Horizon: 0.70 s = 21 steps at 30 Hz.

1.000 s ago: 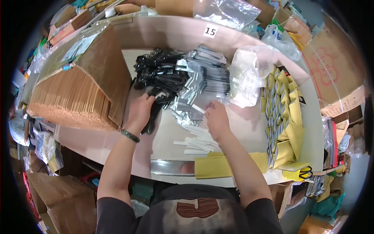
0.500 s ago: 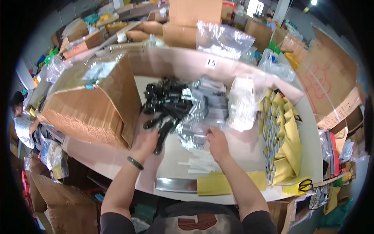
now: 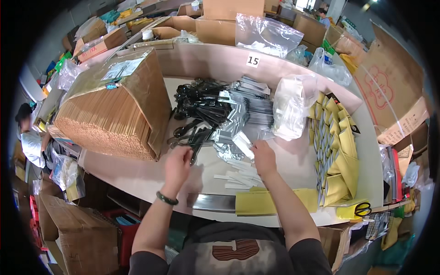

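Note:
My right hand [image 3: 265, 158] has its fingers pinched at the edge of a small flat white packet [image 3: 243, 145], which tilts over the silvery clear wrappers [image 3: 224, 145]. My left hand [image 3: 178, 168] is closed just in front of a heap of black plastic spoons [image 3: 208, 110]; whatever its fingers hold, if anything, is hidden. Several loose black spoons [image 3: 184, 130] lie just beyond its fingertips. Behind the wrappers rests a stack of flat grey-silver sleeves [image 3: 260, 112]. Thin white strips [image 3: 238, 176] are scattered between my forearms.
A large carton [image 3: 110, 121] full of thin wooden sticks stands at left. To the right are a clear bag of white items [image 3: 291, 107] and rows of folded yellow packets [image 3: 337, 156]. Yellow sheets [image 3: 275, 201], a metal strip [image 3: 211, 202] and black-handled scissors [image 3: 363, 209] line the front edge.
The whole view has shifted slightly. My left hand has drawn back from the black spoons toward me. The white packet now stands out tilted at my right fingertips.

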### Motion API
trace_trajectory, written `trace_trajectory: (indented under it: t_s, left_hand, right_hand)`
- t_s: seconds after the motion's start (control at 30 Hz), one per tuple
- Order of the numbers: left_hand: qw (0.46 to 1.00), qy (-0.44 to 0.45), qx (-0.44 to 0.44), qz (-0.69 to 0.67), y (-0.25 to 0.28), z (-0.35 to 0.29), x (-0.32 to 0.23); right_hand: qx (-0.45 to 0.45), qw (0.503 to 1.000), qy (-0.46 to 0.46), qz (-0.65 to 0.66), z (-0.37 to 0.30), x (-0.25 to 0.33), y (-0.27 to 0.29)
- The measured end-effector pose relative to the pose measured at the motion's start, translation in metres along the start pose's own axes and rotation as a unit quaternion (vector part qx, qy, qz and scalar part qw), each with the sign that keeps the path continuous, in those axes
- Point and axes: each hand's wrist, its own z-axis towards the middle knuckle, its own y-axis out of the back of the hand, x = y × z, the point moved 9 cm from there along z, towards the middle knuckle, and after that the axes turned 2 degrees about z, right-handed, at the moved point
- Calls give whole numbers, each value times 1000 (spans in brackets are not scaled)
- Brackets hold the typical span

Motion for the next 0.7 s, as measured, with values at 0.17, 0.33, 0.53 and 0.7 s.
trace_trajectory:
  t_s: [0.17, 0.33, 0.53, 0.7]
  left_hand:
    - [995, 55, 56, -56, -8, -57, -5]
    - [967, 185, 78, -159, -9, -99, 26]
    - [972, 176, 17, -157, 45, -109, 11]
    - [976, 131, 82, -152, 21, -113, -8]
  right_hand:
    - [21, 998, -16, -53, -4, 3, -3]
    - [-159, 957, 206, -131, 2, 46, 32]
    - [90, 971, 37, 220, -32, 79, 10]
    - [193, 951, 243, 12, -134, 140, -37]
